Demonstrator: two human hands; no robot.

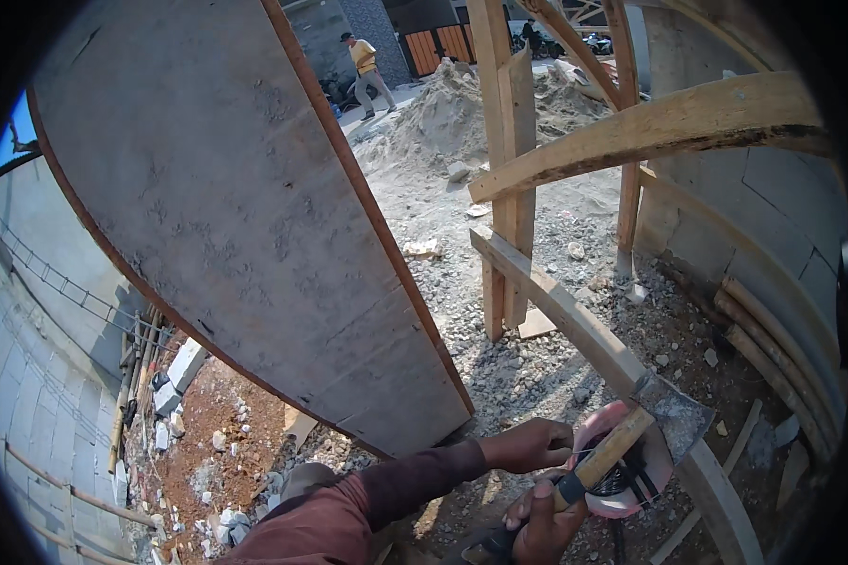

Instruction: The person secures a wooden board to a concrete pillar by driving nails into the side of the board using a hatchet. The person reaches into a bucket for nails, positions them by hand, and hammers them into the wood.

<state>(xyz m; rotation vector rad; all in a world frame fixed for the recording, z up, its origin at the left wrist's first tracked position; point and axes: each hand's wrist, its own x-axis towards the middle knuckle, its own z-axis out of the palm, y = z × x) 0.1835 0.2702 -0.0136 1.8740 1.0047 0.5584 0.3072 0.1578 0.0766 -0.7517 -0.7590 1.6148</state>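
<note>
Wood-handled, our tool [614,445] angled over the rim of the bucket [600,421], likely stiff and head-heavy, best taken by its dark grip [569,489]. Our right hand [545,527] wrapped it; our left hand [530,445] was curled, on what we couldn't tell.

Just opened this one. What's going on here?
On a building site, the person grips a wooden-handled tool in the right hand, its flat metal head overlapping a long timber in view; contact is unclear. The left hand is curled beside a pink bucket with dark items inside; whether it holds anything is hard to tell.
</note>
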